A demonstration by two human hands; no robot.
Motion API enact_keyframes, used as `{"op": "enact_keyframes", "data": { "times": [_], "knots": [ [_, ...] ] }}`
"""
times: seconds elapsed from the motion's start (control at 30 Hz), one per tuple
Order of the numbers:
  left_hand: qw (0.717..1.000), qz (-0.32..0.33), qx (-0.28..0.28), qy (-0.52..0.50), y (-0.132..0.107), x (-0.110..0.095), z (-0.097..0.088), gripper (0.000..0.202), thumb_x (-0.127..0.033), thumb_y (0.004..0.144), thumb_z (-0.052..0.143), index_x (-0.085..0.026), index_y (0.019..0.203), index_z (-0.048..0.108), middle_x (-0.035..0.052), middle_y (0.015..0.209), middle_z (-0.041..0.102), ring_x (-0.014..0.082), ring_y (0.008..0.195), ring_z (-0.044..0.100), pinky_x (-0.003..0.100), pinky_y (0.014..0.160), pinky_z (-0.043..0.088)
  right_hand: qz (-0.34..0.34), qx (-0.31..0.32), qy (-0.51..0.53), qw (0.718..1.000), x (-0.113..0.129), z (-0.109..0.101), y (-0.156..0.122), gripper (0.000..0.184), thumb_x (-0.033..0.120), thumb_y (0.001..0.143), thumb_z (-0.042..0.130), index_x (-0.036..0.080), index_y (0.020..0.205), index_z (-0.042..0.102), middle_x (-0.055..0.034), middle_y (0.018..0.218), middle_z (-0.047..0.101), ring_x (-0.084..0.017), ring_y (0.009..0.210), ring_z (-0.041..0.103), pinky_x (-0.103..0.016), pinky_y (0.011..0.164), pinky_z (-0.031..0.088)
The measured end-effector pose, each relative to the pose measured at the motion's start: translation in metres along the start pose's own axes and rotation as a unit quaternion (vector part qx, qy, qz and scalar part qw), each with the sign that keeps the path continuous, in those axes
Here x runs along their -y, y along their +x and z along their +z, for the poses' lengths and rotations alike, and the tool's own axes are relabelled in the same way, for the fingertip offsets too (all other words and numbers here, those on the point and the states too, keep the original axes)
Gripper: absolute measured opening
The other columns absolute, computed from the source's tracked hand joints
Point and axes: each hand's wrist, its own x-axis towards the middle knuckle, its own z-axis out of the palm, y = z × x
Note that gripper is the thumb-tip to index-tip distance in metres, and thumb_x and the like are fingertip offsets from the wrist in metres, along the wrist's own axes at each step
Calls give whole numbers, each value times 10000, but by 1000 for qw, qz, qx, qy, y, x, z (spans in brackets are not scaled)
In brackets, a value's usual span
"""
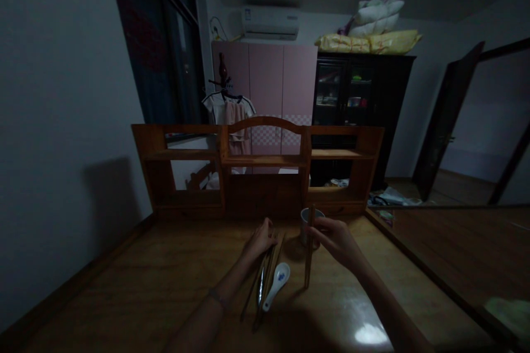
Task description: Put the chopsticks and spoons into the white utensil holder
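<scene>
My right hand is closed on a pair of wooden chopsticks, held nearly upright with the lower tips touching the wooden desk. Just behind them stands a small pale cup. My left hand rests on the top ends of several more chopsticks lying on the desk, fingers bent over them. A white ceramic spoon with a blue mark lies beside those chopsticks, and a metal utensil lies among them.
A wooden shelf unit stands along the desk's far edge. Beyond are a pink wardrobe, a dark cabinet with bedding on top, an air conditioner, a coat stand and an open door at right.
</scene>
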Motion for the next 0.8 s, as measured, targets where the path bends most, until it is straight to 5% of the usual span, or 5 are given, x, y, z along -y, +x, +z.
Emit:
{"op": "enact_keyframes", "data": {
  "times": [0.2, 0.47, 0.8],
  "knots": [
    [998, 12, -16, 58, -10, -19, -5, 137, -256, 781, 624, -227, 915, 622, 47, 1044, 548, 200, 1021, 532, 268, 856, 384, -6, -1, -8, 1000, 7, 0, -1, 261, 337, 922, 573, 162, 739, 636, -5, 624, 566, -151, 573, 550, -223, 505, 371],
    [992, -12, -14, 123, -10, -29, 4, 342, -446, 777, 643, -196, 1005, 595, 112, 1201, 489, 291, 1156, 446, 364, 948, 336, 0, 0, 11, 1000, -3, 0, -2, 270, 353, 927, 570, 164, 744, 630, -6, 631, 566, -155, 574, 560, -224, 504, 378],
    [993, -32, -8, 114, 14, -32, 13, 243, -382, 787, 615, -171, 901, 649, 130, 1146, 548, 300, 1160, 450, 418, 971, 321, 10, -9, 7, 1000, -1, -3, -6, 255, 332, 924, 577, 156, 748, 633, 2, 626, 577, -148, 573, 568, -216, 504, 389]
  ]
}}
